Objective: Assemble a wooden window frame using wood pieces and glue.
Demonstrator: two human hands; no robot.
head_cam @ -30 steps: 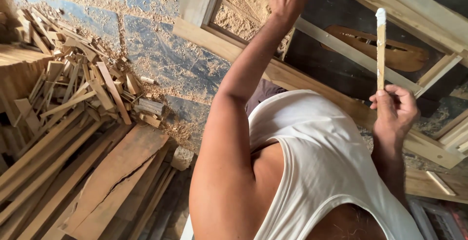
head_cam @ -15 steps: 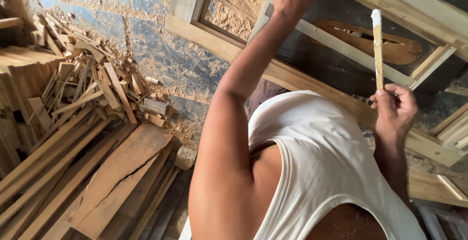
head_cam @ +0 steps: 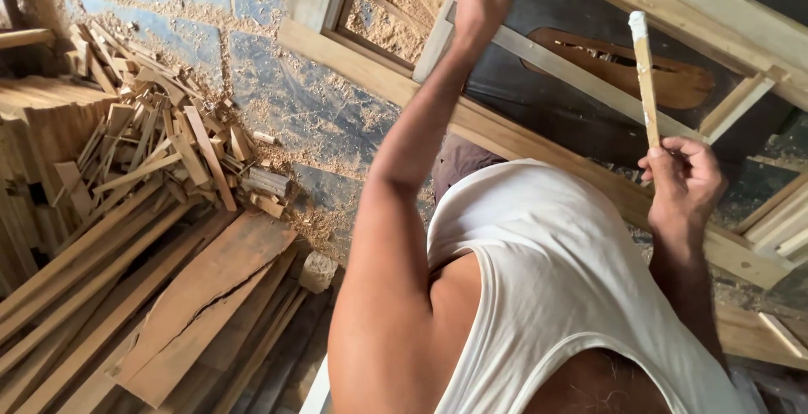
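Gripping a thin stick (head_cam: 645, 77) upright, right hand (head_cam: 683, 180) closes its fingers around the lower end; left hand (head_cam: 481, 0), seemingly open, rests on the wooden frame (head_cam: 539, 140) farther away.

— Where is there room to pass?
— Through the openings of the wooden frame (head_cam: 539, 149), between its thin slats (head_cam: 589, 82).
— What blocks the way?
— The slats themselves, and the stick (head_cam: 645, 77) standing upright before one gap. On the left, scrap wood (head_cam: 160, 153) and planks (head_cam: 168, 313) crowd the floor (head_cam: 278, 94).
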